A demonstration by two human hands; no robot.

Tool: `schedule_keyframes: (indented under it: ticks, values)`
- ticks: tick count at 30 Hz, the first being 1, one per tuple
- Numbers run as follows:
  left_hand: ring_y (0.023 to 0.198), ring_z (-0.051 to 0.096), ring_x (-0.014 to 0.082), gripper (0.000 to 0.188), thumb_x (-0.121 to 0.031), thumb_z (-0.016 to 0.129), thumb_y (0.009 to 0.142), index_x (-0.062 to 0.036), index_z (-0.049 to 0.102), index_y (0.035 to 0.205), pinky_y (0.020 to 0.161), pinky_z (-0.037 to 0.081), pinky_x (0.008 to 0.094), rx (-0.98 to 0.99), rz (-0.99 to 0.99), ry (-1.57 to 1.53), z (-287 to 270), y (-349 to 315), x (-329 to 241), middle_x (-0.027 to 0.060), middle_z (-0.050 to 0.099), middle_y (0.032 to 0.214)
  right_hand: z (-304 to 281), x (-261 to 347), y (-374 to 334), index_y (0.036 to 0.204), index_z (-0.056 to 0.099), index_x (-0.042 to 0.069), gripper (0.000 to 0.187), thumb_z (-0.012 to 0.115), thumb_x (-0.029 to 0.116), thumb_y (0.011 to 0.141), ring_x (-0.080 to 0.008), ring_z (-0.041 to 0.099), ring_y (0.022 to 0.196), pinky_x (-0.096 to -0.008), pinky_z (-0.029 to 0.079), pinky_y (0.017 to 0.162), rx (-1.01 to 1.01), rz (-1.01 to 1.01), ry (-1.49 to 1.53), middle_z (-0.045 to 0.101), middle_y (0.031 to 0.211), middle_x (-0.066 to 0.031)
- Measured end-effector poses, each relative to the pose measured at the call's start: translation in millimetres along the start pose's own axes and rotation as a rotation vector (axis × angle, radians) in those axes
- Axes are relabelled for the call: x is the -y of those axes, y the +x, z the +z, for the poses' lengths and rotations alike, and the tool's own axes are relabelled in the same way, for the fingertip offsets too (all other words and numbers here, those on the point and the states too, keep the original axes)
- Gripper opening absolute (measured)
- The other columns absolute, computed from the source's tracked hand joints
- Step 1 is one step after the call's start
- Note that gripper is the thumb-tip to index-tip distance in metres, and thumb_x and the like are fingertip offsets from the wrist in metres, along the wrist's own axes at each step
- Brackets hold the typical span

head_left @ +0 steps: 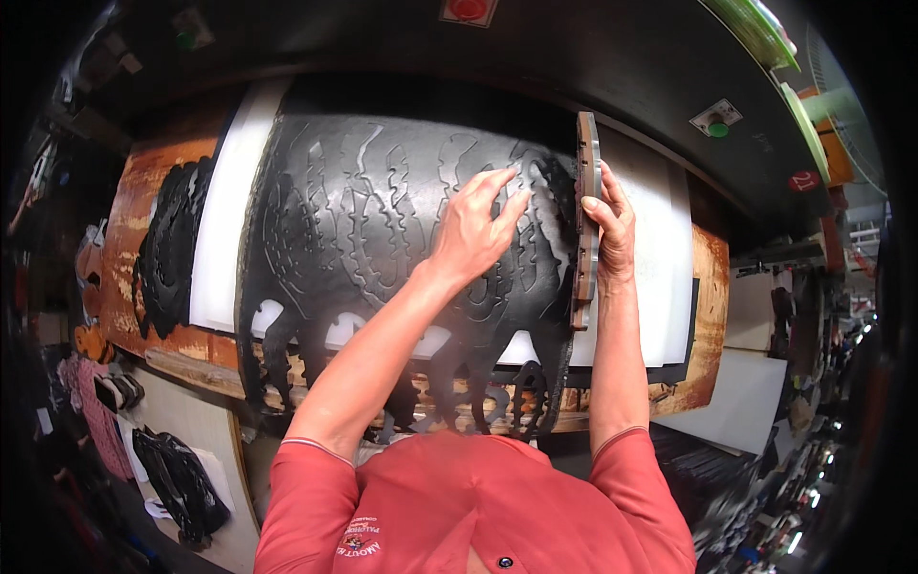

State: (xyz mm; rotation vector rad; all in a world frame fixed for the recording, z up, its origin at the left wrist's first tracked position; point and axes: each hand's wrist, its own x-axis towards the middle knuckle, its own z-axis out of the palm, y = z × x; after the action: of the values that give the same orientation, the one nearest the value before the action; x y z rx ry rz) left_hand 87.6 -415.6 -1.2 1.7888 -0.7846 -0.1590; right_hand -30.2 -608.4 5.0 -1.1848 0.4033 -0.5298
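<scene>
A glossy black sheet (349, 215) with curved, jagged-edged outlines cut in it lies across the work surface. My left hand (478, 225) is over its right part, fingers spread and bent, with nothing visible in them; whether the fingertips touch the sheet I cannot tell. At the sheet's right edge, my right hand (614, 225) grips a long grey-brown cutting die (586, 258) with notches, held up on its edge, thumb on the near face and fingers behind. The sheet's near edge is ragged, with cut-out gaps and strips hanging over the table edge.
White boards (650, 239) lie under the sheet on a worn wooden table (129, 277). Black cut pieces (172, 249) are stacked at left. A dark machine beam with a green button (717, 125) and a red button (469, 8) spans the far side. A black plastic bag (182, 483) lies lower left.
</scene>
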Motion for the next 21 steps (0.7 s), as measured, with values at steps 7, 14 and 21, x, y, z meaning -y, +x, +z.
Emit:
schedule_keyframes:
  ticks: [7,14,21]
  values:
    - [0.150,0.044,0.0435,0.064,-0.036,0.070,0.100,0.0063,0.056,0.147,0.125,0.033,0.0542,0.184,0.252,0.545,49.1,14.6,3.4,0.0267,0.054,0.154,-20.0,0.9,0.1,0.157,0.045,-0.006,0.084,0.080,0.014,0.083,-0.0195,0.066,0.119,-0.0321,0.053,0.103,-0.061,0.029,0.077,0.064,0.138,-0.0144]
    - [0.152,0.041,0.0424,0.065,-0.033,0.072,0.098,0.0095,0.056,0.144,0.128,0.028,0.0556,0.218,0.291,0.607,51.8,7.4,20.5,0.0255,0.053,0.156,-44.9,39.0,-26.2,0.158,0.048,-0.004,0.088,0.084,0.012,0.079,-0.0191,0.068,0.111,-0.0302,0.054,0.097,-0.156,-0.164,-0.270,0.069,0.128,-0.0141]
    - [0.142,0.052,0.0472,0.050,-0.025,0.071,0.100,0.0070,0.061,0.137,0.123,0.038,0.0527,0.020,0.254,0.196,28.0,10.2,17.6,0.0278,0.061,0.146,-85.3,66.9,-38.3,0.156,0.053,0.001,0.087,0.085,0.017,0.077,-0.0305,0.056,0.138,-0.0423,0.047,0.115,-0.242,-0.050,-0.900,0.053,0.155,-0.0203]
